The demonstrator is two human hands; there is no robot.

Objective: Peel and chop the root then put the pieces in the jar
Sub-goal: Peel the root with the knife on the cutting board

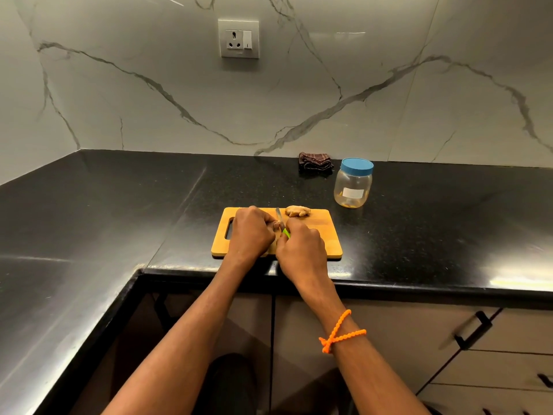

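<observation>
Two hands over cutting board [323, 235] near surface [119, 205] front edge: left hand [250, 233] clasps root piece [276, 225]; right hand [300, 250] grips green-handled knife [281, 223]. Spare root [297, 211] at board's far edge; lidded jar [353, 184] stands apart, right.

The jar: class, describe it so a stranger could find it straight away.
Start at the black countertop below the marble wall. Right of and behind the wooden cutting board stands a clear plastic jar. Its blue lid sets it apart from the dark folded cloth beside it.
</observation>
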